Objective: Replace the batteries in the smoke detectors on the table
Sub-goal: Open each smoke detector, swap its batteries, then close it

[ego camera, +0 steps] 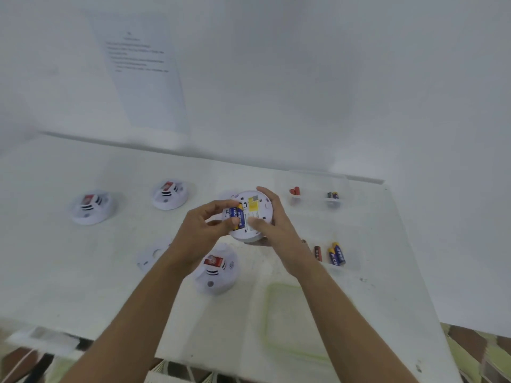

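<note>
The left hand (201,230) pinches a blue-and-yellow battery (239,215) end to end in the open back of a round white smoke detector (262,199), held above the table's (83,272) middle. The print on its yellow label (253,206) is unreadable. The right hand (276,228) grips the detector's right rim.

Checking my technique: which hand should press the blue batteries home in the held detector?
Left. The left hand pinches the batteries at the compartment, while the right hand grips the detector from the side and below, steadying it.
</note>
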{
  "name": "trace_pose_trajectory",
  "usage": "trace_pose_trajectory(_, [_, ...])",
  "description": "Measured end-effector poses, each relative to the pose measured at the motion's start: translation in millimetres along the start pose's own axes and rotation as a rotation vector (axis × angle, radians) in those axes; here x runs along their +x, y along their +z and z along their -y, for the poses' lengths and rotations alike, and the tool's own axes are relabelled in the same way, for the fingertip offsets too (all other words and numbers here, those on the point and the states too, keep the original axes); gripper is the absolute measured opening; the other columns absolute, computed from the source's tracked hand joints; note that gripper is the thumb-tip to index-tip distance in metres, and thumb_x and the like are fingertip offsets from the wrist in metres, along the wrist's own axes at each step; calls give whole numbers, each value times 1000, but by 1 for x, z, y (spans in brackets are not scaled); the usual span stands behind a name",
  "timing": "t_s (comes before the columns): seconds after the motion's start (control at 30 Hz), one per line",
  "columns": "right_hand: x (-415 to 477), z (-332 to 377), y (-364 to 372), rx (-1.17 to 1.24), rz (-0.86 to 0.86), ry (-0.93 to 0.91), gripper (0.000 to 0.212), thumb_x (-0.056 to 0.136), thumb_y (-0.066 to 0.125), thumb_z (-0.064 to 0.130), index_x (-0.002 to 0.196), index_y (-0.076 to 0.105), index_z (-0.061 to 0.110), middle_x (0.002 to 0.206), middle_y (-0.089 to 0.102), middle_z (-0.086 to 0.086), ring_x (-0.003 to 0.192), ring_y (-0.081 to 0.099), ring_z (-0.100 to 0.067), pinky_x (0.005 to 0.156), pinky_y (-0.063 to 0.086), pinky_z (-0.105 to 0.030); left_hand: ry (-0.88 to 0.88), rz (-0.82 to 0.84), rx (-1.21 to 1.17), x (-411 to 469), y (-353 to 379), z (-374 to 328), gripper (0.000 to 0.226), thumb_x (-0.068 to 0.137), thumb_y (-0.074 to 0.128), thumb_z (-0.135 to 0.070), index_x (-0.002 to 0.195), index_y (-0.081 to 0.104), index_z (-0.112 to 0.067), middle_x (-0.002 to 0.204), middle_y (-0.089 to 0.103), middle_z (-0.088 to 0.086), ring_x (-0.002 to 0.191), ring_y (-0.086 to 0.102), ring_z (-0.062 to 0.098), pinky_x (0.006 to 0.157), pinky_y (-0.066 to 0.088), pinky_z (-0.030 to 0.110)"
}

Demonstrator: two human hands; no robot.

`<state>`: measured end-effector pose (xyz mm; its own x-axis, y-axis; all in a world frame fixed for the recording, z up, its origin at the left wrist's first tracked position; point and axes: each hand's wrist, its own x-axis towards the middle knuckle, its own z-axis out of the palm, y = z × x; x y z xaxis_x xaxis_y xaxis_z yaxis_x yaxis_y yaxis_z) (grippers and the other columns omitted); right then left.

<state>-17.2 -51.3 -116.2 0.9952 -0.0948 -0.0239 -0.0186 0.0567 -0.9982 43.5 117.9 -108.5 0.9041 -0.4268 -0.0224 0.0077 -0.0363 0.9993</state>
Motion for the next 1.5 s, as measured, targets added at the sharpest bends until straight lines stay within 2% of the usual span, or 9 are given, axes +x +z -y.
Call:
trace_pose_trajectory(0.17, [8, -12, 18, -219, 273, -26, 126, 76, 81, -6, 157, -7, 32, 151, 40, 6, 131, 52, -8, 99, 54, -36, 43, -56, 73, -17, -36, -9, 27, 85, 72, -7, 110, 72, -17, 104, 75, -4, 92, 73, 15, 81, 58, 24])
trace_pose_trajectory(0.37, [15, -15, 45, -301, 220, -146, 99, 72, 86, 1, 149, 27, 20, 138, 51, 4, 131, 51, -17, 105, 50, -47, 12, -80, -18, -29, -63, -6, 20, 94, 62, -14, 111, 72, -13, 106, 75, 2, 96, 71, 17, 74, 56, 24])
trace_pose_trajectory(0.47, [15, -18, 49, -320, 224, -124, 96, 73, 86, -1, 146, 29, 22, 134, 51, 16, 130, 50, -8, 104, 51, -39, -20, -146, -79, -31, -77, 2, 22, 100, 51, -17, 111, 70, -16, 109, 73, 1, 96, 67, 17, 75, 54, 25])
trace_pose_trajectory(0.6, [11, -24, 49, -297, 208, -100, 98, 74, 85, 0, 149, 26, 22, 139, 51, 12, 132, 49, -7, 106, 49, -35, -50, -347, 367, -26, -105, 32, 12, 93, 64, -27, 101, 71, -33, 111, 67, -6, 106, 59, 18, 78, 48, 32])
trace_pose_trajectory(0.77, [7, -28, 46, -274, 130, -99, 101, 73, 85, -3, 150, 26, 21, 142, 48, 7, 132, 49, -6, 100, 51, -30, -229, -193, 995, -17, -111, 55, 63, 77, 75, -53, 133, 56, -32, 140, 49, 3, 129, 40, 29, 103, 35, 43])
trace_pose_trajectory(1.03, [1, -33, 40, -281, 59, -118, 102, 66, 88, -6, 145, 29, 19, 137, 50, 17, 132, 49, -10, 101, 51, -55, -274, -73, 1080, -8, -120, 61, 75, 72, 78, -50, 138, 49, -27, 129, 51, 6, 118, 51, 25, 97, 47, 42])
trace_pose_trajectory(1.2, [1, -32, 41, -268, 63, -95, 103, 68, 88, -4, 147, 28, 22, 139, 49, 10, 132, 49, -11, 100, 52, -52, -153, -224, 758, -11, -118, 37, 52, 67, 72, -55, 111, 63, -28, 103, 57, -1, 91, 58, 16, 74, 47, 31])
trace_pose_trajectory(1.37, [6, -31, 47, -270, 109, -75, 105, 69, 85, -7, 150, 25, 22, 138, 51, 6, 128, 52, -7, 102, 52, -34, -5, -331, -248, -19, -93, 1, 26, 89, 65, -36, 84, 60, -10, 77, 65, 2, 72, 56, 21, 70, 43, 29])
trace_pose_trajectory(1.5, [10, -29, 56, -280, 140, -106, 95, 71, 81, -13, 145, 31, 20, 134, 53, 0, 123, 56, -10, 96, 53, -28, 10, -293, -222, -21, -68, 1, 23, 92, 65, -25, 75, 61, -11, 73, 63, 5, 65, 55, 15, 66, 49, 30])
